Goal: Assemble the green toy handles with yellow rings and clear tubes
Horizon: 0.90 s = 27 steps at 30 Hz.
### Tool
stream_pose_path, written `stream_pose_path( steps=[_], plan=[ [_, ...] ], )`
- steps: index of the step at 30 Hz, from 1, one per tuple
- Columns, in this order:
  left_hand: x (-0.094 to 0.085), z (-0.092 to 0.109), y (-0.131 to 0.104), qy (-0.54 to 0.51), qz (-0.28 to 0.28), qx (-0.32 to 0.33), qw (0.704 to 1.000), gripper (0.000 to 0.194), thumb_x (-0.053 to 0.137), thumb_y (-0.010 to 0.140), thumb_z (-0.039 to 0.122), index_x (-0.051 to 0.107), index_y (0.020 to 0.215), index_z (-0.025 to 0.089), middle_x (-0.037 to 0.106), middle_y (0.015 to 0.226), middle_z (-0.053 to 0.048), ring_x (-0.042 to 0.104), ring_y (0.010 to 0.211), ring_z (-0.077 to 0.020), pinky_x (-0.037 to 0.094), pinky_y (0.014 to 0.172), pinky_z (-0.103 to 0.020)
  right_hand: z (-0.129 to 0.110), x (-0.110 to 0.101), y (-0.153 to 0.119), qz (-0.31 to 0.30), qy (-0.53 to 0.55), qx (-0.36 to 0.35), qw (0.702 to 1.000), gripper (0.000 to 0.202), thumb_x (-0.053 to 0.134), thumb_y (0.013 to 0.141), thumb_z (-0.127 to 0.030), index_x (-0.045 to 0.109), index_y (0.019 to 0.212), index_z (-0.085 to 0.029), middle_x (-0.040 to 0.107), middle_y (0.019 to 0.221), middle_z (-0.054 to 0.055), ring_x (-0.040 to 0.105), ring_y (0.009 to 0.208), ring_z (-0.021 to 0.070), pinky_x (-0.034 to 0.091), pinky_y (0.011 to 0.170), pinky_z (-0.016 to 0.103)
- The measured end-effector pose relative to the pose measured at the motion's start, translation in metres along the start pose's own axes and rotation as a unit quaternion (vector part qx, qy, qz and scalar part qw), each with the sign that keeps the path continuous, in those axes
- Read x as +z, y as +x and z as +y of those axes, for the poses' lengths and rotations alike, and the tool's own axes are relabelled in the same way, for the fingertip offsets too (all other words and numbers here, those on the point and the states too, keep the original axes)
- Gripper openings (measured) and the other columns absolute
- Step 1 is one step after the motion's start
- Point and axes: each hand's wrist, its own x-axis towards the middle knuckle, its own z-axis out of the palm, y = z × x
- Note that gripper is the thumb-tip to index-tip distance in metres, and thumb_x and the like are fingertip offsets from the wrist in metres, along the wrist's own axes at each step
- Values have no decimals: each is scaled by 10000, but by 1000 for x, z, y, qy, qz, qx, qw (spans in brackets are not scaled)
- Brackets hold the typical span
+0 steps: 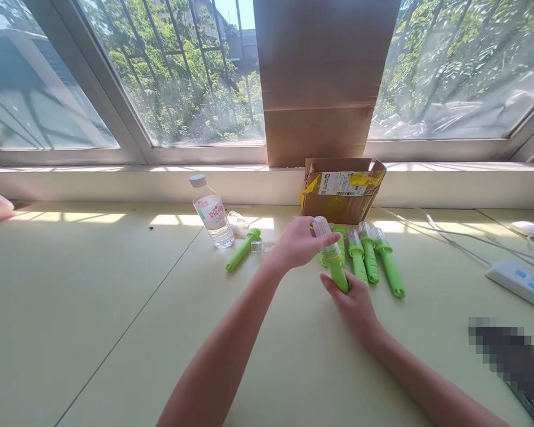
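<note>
My right hand (353, 301) is wrapped round the lower green handle of a green stick with a clear ribbed cap (337, 273), held tilted above the table. Up at the clear end, my left hand (297, 242) has its thumb and fingers closed about the cap. Several similar green sticks with clear tops (389, 264) lie just to the right, and more green parts are partly hidden behind the held one. Left of my hands rest a green handle without a cap (239, 256) and a loose clear cap (257, 247).
A water bottle (212, 216) stands at the back left beside a crumpled clear wrapper (239, 223). An open cardboard box (338, 204) is by the sill. White cables (445, 231), a power strip (523, 283) and a blurred dark object (511, 362) lie on the right.
</note>
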Motion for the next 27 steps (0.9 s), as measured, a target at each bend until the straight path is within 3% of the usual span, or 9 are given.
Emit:
stream_pose_path(
  steps=[12, 16, 21, 27],
  plan=[
    [-1, -4, 3, -52, -32, -20, 998, 339, 599, 743, 502, 514, 737, 173, 532, 633, 23, 460, 539, -85, 312, 470, -208, 4, -1, 1, -50, 39, 31, 997, 398, 553, 813, -432, 296, 599, -215, 261, 517, -65, 226, 483, 85, 181, 453, 244],
    [6, -5, 3, -69, -6, -12, 998, 381, 590, 732, 551, 539, 760, 175, 562, 685, 11, 461, 555, -86, 335, 495, -212, 4, 2, 0, -13, 27, 26, 999, 372, 554, 806, -406, 315, 594, -216, 266, 521, -59, 236, 489, 91, 190, 451, 245],
    [10, 0, 2, -9, 55, -34, 998, 407, 647, 674, 561, 534, 725, 173, 527, 642, 11, 417, 513, -87, 292, 457, -216, 3, 3, -1, 25, -19, 22, 999, 363, 563, 788, -401, 312, 603, -214, 250, 561, -59, 230, 512, 91, 192, 453, 237],
    [12, 3, 1, 9, 95, -15, 995, 436, 639, 674, 585, 488, 648, 177, 478, 584, 22, 377, 481, -81, 241, 434, -218, 3, 3, -1, 22, -34, 9, 999, 381, 539, 811, -433, 293, 622, -212, 240, 575, -62, 225, 529, 90, 198, 470, 232]
  ],
)
